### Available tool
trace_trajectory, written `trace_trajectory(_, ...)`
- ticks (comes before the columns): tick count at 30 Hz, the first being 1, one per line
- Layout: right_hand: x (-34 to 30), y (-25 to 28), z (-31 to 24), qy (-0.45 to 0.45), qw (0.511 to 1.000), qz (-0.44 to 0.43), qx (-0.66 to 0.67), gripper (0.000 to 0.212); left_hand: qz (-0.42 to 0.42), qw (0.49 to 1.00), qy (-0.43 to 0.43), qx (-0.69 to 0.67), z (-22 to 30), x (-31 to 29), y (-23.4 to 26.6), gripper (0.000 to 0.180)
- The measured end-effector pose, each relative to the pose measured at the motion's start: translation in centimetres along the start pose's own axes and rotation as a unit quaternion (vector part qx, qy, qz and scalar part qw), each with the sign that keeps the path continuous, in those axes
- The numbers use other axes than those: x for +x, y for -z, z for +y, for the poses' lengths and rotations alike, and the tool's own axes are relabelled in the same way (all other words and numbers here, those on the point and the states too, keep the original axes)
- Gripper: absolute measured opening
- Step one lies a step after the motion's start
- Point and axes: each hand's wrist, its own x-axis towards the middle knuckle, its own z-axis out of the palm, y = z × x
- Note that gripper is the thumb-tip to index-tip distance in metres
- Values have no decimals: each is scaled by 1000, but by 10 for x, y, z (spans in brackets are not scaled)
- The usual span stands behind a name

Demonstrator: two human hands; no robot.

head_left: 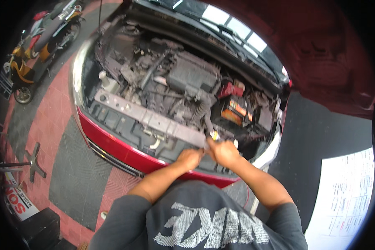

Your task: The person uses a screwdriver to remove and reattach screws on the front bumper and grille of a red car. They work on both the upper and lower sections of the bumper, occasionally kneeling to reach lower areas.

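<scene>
I lean over the front of a red car with its engine bay exposed. My left hand (190,159) is curled at the front crossmember (154,119), close beside my right hand (223,153). The fingers of both hands meet near the crossmember's right end, closed around something too small to make out. Just beyond my right hand's fingertips is a small part with a yellow and white label (214,135). A ribbed air hose (201,109) runs behind it, and a black battery with an orange label (235,110) sits farther right.
A dark engine cover (192,75) fills the middle of the bay. The red hood (321,54) looms at upper right. The red bumper (125,151) lies in front of me. A motorcycle (46,37) stands far left, a printed white sheet (341,200) at right.
</scene>
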Motion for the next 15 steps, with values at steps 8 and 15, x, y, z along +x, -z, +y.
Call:
trace_trajectory(8, -3, 60, -4, 63, 998, 27, -14, 59, 14, 999, 40, -18, 6, -4, 11, 27)
trace_trajectory(15, -4, 3, 0, -68, 995, -16, 78, 42, 48, 995, 24, -86, 4, -4, 3, 33)
